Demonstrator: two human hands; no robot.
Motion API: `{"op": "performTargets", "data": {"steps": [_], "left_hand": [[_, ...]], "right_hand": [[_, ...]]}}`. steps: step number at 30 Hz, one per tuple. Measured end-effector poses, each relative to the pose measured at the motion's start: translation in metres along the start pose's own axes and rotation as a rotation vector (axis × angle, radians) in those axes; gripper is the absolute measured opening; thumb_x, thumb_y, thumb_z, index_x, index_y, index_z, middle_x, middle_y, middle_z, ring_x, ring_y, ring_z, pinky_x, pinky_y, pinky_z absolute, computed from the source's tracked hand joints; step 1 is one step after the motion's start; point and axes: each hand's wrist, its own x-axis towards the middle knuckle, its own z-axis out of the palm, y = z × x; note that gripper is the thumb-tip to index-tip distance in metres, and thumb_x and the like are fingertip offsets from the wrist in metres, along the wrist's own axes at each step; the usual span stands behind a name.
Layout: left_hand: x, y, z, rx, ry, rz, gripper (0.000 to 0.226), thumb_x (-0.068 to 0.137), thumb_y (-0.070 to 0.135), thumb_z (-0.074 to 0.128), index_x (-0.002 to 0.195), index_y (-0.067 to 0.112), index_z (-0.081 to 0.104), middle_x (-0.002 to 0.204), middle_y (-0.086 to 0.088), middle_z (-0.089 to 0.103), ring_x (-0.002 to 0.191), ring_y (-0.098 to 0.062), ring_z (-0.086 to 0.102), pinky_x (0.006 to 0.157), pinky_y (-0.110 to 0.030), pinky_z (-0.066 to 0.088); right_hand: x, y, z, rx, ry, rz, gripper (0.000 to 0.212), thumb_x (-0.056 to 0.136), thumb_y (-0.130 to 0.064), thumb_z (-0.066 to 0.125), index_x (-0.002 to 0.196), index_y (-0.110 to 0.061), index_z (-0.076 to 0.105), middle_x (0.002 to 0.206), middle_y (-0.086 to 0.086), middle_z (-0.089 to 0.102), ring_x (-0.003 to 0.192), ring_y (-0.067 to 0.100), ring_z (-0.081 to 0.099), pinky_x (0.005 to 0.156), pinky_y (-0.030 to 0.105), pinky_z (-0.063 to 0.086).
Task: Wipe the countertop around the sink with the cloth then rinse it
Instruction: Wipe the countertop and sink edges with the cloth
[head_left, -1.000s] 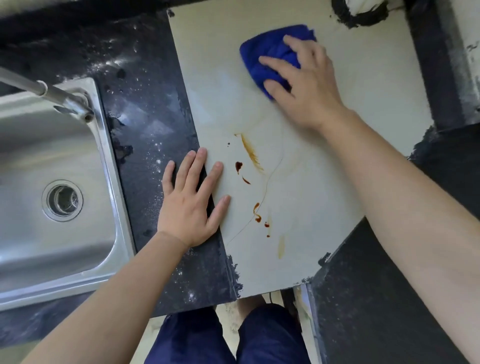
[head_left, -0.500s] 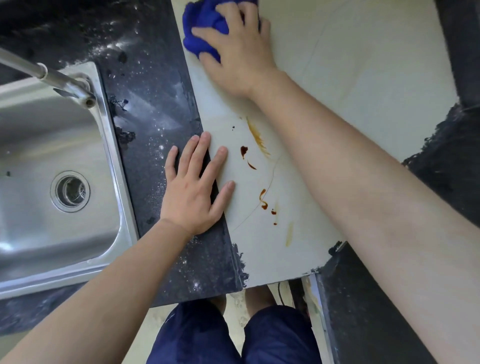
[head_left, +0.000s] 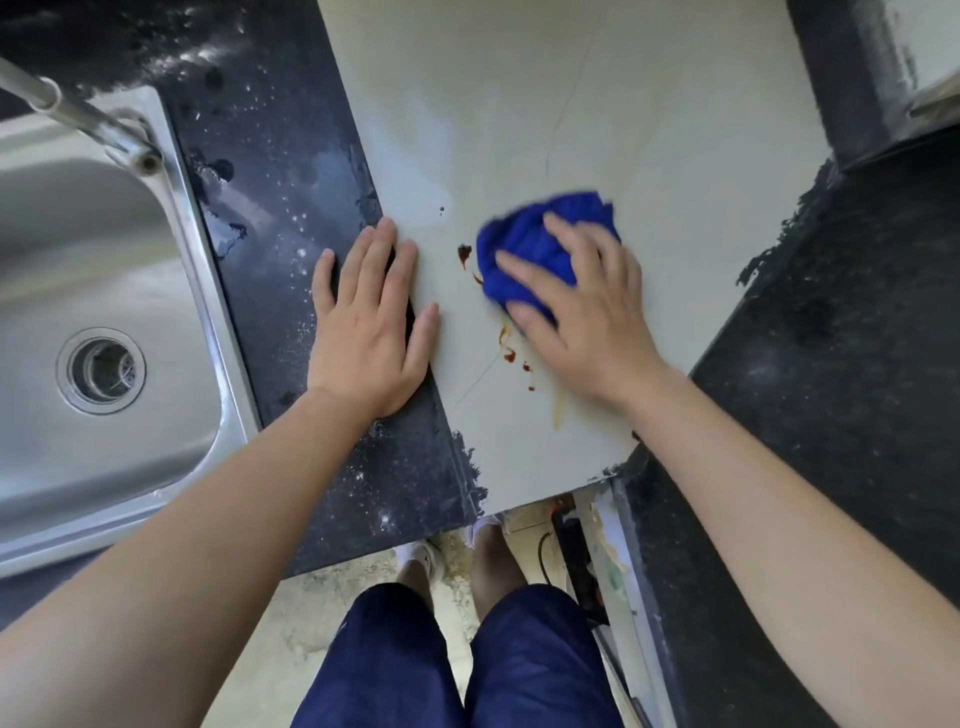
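- Dark speckled stone forms the bench (head_left: 291, 218). It is glossy and flecked with white spots, borders the sink's right rim and shows again further right of it.
- Pale, smooth and matte, a slab (head_left: 519, 104) lies right of the sink. It is a flat, straight-edged panel with thin hairline cracks, and a strip of the dark stone separates it from the sink.
- Brushed stainless steel makes up the sink (head_left: 208, 291), a basin with rounded corners and a raised, shiny rim. A thin metal tap (head_left: 78, 114) reaches over its far right corner.
- Left hand (head_left: 363, 332) lies palm down right of the sink, across the seam where dark stone meets slab. It is released, fingers straight and slightly spread, grasping nothing.
- Right hand (head_left: 592, 322), further right of the sink, presses flat on the cloth, its fingers fanned over it rather than curled round it.
- Cloth (head_left: 524, 254) is deep blue and soft, bunched into a crumpled wad with blurred edges. It sits on the slab under the right hand's fingers, well right of the sink.
- Stains (head_left: 464, 253), reddish-brown drips and a yellowish smear, dot the slab on the cloth's sink-facing side; some touch the cloth.
- Drain (head_left: 101, 370), a round ringed steel fitting, sits in the sink's floor.
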Motion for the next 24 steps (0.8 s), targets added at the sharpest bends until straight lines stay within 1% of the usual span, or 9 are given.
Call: {"op": "performTargets", "data": {"steps": [4,6,8,12,14,17,19,21,24], "left_hand": [[-0.003,0.001,0.0,0.04,0.04,-0.015,0.065,0.102,0.044,0.027,0.154,0.005,0.029,0.165,-0.017,0.016,0.153,-0.031,0.013,0.12,-0.058,0.004],[-0.005,0.002,-0.001,0.093,0.071,-0.056,0.064,0.103,0.042,0.026,0.155,0.006,0.025,0.165,-0.019,0.012,0.153,-0.032,0.009,0.119,-0.062,0.002],[-0.008,0.004,-0.002,0.131,0.109,-0.099,0.063,0.103,0.04,0.027,0.156,0.005,0.025,0.164,-0.021,0.012,0.153,-0.034,0.01,0.118,-0.066,0.003],[-0.01,0.005,-0.004,0.121,0.082,-0.146,0.065,0.103,0.042,0.025,0.157,0.007,0.021,0.165,-0.021,0.008,0.153,-0.035,0.006,0.117,-0.066,0.002],[-0.008,0.005,-0.004,0.097,0.045,-0.147,0.066,0.102,0.044,0.026,0.158,0.01,0.016,0.166,-0.018,0.004,0.154,-0.034,0.002,0.118,-0.066,0.001],[-0.006,0.004,-0.002,0.064,0.007,-0.145,0.066,0.102,0.044,0.026,0.158,0.01,0.015,0.167,-0.014,0.005,0.154,-0.031,0.002,0.118,-0.065,0.0],[-0.005,0.003,-0.001,0.058,-0.022,-0.136,0.065,0.102,0.043,0.025,0.157,0.009,0.018,0.166,-0.013,0.011,0.153,-0.03,0.006,0.119,-0.064,-0.001],[-0.003,0.003,-0.001,0.063,-0.05,-0.121,0.064,0.102,0.042,0.023,0.156,0.009,0.022,0.165,-0.012,0.016,0.153,-0.03,0.011,0.119,-0.063,0.001],[-0.003,0.002,-0.001,0.059,-0.06,-0.12,0.062,0.102,0.04,0.024,0.155,0.01,0.024,0.165,-0.012,0.017,0.152,-0.03,0.012,0.12,-0.062,0.002]], "right_hand": [[0.1,-0.027,-0.001,0.001,-0.05,0.168,0.048,0.099,-0.057,0.037,0.146,-0.051,0.041,0.165,0.0,0.019,0.148,0.03,0.018,0.12,0.047,0.013],[0.12,-0.042,0.002,-0.013,-0.072,0.212,0.048,0.1,-0.056,0.034,0.147,-0.053,0.037,0.166,-0.002,0.016,0.15,0.027,0.014,0.12,0.047,0.01],[0.105,-0.048,0.007,-0.039,-0.078,0.206,0.047,0.1,-0.055,0.033,0.147,-0.051,0.038,0.166,-0.001,0.018,0.15,0.027,0.015,0.12,0.049,0.011],[-0.004,-0.046,0.015,-0.038,0.007,0.08,0.043,0.099,-0.051,0.043,0.139,-0.042,0.056,0.158,0.009,0.037,0.144,0.035,0.033,0.114,0.055,0.025],[-0.075,-0.047,0.013,-0.017,-0.025,0.065,0.043,0.101,-0.049,0.045,0.141,-0.039,0.055,0.158,0.012,0.036,0.144,0.037,0.032,0.114,0.057,0.024],[-0.154,-0.055,0.007,-0.001,-0.115,0.098,0.045,0.101,-0.046,0.048,0.146,-0.039,0.049,0.163,0.012,0.027,0.149,0.037,0.023,0.118,0.061,0.016],[-0.159,-0.054,0.006,0.016,-0.157,0.109,0.047,0.101,-0.048,0.045,0.148,-0.041,0.046,0.165,0.012,0.022,0.15,0.036,0.019,0.12,0.06,0.011],[-0.13,-0.052,0.009,0.019,-0.171,0.116,0.048,0.101,-0.053,0.039,0.148,-0.045,0.044,0.166,0.01,0.02,0.15,0.036,0.017,0.121,0.057,0.008],[-0.052,-0.044,0.009,-0.01,-0.101,0.141,0.051,0.098,-0.058,0.035,0.147,-0.047,0.043,0.166,0.008,0.021,0.15,0.035,0.018,0.12,0.053,0.013]]}}
